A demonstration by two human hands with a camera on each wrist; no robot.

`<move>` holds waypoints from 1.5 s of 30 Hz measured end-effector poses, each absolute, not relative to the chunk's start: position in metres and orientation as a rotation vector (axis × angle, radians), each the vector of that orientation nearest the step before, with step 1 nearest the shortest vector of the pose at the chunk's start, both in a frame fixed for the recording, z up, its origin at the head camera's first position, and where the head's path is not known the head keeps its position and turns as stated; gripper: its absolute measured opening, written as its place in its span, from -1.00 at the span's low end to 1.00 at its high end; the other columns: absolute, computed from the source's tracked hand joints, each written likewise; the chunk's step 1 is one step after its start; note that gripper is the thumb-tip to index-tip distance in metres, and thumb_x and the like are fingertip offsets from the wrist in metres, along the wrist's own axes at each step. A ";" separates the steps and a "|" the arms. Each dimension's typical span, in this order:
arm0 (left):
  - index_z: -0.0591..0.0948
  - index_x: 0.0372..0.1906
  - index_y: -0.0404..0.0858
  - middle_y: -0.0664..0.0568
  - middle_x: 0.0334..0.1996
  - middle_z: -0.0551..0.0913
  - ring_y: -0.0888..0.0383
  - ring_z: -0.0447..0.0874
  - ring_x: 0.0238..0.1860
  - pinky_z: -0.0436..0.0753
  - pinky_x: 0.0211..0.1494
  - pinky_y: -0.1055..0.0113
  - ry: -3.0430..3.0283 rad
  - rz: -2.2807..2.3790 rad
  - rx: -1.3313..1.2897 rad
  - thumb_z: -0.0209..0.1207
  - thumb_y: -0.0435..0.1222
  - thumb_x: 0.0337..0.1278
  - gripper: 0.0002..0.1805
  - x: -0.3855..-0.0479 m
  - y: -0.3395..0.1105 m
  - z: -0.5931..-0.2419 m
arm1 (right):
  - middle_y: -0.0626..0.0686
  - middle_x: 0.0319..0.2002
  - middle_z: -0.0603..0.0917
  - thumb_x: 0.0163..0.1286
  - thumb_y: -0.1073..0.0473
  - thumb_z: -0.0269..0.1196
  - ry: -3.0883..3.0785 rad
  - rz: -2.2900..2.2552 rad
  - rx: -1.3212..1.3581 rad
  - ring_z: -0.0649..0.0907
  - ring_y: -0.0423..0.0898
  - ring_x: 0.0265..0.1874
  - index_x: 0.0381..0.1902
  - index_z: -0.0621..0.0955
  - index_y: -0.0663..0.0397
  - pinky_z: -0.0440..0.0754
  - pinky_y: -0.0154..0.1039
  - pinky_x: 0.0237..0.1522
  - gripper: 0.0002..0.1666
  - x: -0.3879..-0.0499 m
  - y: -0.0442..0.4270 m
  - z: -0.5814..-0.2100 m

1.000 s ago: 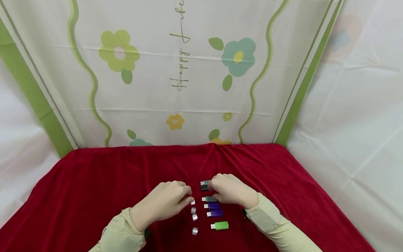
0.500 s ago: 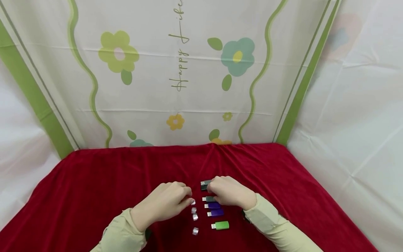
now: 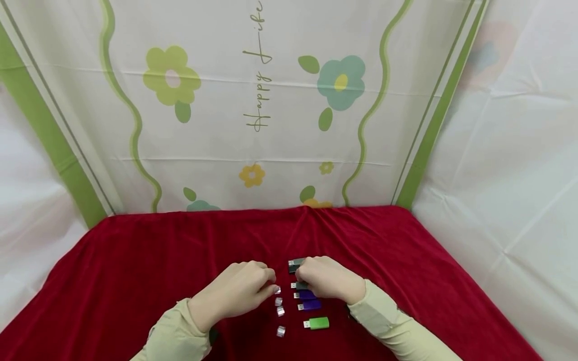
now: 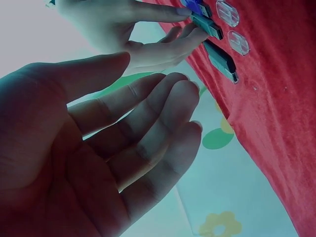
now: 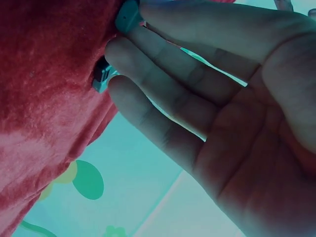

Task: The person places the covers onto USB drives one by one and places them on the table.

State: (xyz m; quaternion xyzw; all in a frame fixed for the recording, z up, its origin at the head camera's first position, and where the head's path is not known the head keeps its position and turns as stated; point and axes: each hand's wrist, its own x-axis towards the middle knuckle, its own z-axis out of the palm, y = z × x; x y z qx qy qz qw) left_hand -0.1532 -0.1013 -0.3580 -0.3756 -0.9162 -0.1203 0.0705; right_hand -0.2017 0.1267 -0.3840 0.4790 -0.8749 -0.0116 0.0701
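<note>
My right hand (image 3: 328,278) is over the far part of a column of USB sticks. Its thumb and a finger pinch a dark grey-green USB stick (image 4: 207,25) from both sides; the stick's end (image 5: 128,18) shows at the fingertips in the right wrist view. Just beyond lie grey and black USB sticks (image 3: 293,265) close together, partly hidden by the hand. Nearer are two purple USB sticks (image 3: 309,305) and a bright green one (image 3: 318,323). My left hand (image 3: 239,290) hovers left of them, fingers loosely bent, palm holding nothing, beside a clear cap (image 4: 239,42).
Several small clear caps (image 3: 281,331) form a column left of the sticks. A red velvet cloth (image 3: 149,271) covers the table. Behind it hangs a white flowered curtain (image 3: 217,125), with white fabric at both sides.
My right hand has come slightly nearer and to the left, from beside the grey and black sticks onto the dark grey-green one. The left hand has stayed nearly still.
</note>
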 end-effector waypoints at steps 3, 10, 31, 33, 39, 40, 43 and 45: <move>0.72 -0.33 -0.13 0.21 -0.43 0.60 0.34 0.51 -0.51 0.51 -0.50 0.43 -2.751 -0.361 -1.136 0.29 -0.20 0.23 -0.90 -0.153 -0.101 -0.358 | -0.25 -0.69 0.34 0.05 0.42 0.39 -2.627 -0.043 1.440 0.31 -0.32 -0.68 -0.73 0.43 -0.14 0.36 -0.43 -0.64 -0.55 -0.203 0.127 -0.387; 0.71 -0.34 -0.12 0.21 -0.44 0.60 0.35 0.50 -0.51 0.50 -0.50 0.44 -2.747 -0.357 -1.140 0.29 -0.20 0.23 -0.90 -0.153 -0.101 -0.359 | -0.23 -0.67 0.27 0.01 0.43 0.39 -2.589 -0.114 1.441 0.25 -0.30 -0.65 -0.75 0.32 -0.13 0.34 -0.43 -0.62 -0.48 -0.207 0.128 -0.396; 0.70 -0.37 -0.12 0.22 -0.47 0.57 0.37 0.43 -0.56 0.47 -0.53 0.44 -2.746 -0.377 -1.138 0.29 -0.20 0.23 -0.89 -0.152 -0.101 -0.360 | -0.19 -0.70 0.28 0.04 0.42 0.35 -2.584 -0.184 1.434 0.28 -0.31 -0.69 -0.80 0.33 -0.11 0.37 -0.43 -0.64 -0.49 -0.206 0.126 -0.397; 0.70 -0.37 -0.12 0.22 -0.48 0.57 0.37 0.42 -0.57 0.47 -0.53 0.44 -2.747 -0.375 -1.136 0.29 -0.19 0.23 -0.89 -0.152 -0.101 -0.360 | -0.19 -0.71 0.28 0.02 0.43 0.34 -2.585 -0.183 1.442 0.26 -0.31 -0.69 -0.80 0.32 -0.10 0.35 -0.43 -0.64 -0.50 -0.206 0.126 -0.397; 0.70 -0.37 -0.11 0.22 -0.48 0.56 0.36 0.44 -0.56 0.47 -0.54 0.43 -2.745 -0.362 -1.132 0.30 -0.20 0.22 -0.90 -0.152 -0.101 -0.360 | -0.19 -0.73 0.24 -0.08 0.44 0.33 -2.580 -0.144 1.463 0.18 -0.29 -0.68 -0.82 0.27 -0.10 0.28 -0.41 -0.65 -0.49 -0.204 0.127 -0.391; 0.70 -0.37 -0.11 0.22 -0.48 0.56 0.36 0.44 -0.56 0.48 -0.54 0.43 -2.745 -0.359 -1.131 0.29 -0.20 0.22 -0.90 -0.152 -0.101 -0.360 | -0.19 -0.73 0.23 -0.10 0.44 0.33 -2.583 -0.135 1.463 0.17 -0.29 -0.68 -0.82 0.26 -0.11 0.27 -0.41 -0.66 -0.48 -0.203 0.127 -0.390; 0.70 -0.37 -0.12 0.22 -0.48 0.56 0.36 0.43 -0.56 0.47 -0.54 0.43 -2.752 -0.361 -1.130 0.29 -0.19 0.23 -0.89 -0.152 -0.101 -0.360 | -0.21 -0.74 0.17 -0.14 0.44 0.33 -2.608 -0.112 1.465 0.12 -0.28 -0.66 -0.82 0.20 -0.12 0.22 -0.41 -0.66 -0.44 -0.202 0.127 -0.387; 0.70 -0.36 -0.12 0.22 -0.48 0.57 0.37 0.42 -0.57 0.47 -0.54 0.44 -2.760 -0.364 -1.129 0.29 -0.19 0.23 -0.89 -0.152 -0.101 -0.360 | -0.22 -0.74 0.12 -0.16 0.44 0.32 -2.622 -0.101 1.465 0.09 -0.27 -0.65 -0.81 0.16 -0.13 0.19 -0.41 -0.67 -0.43 -0.201 0.128 -0.385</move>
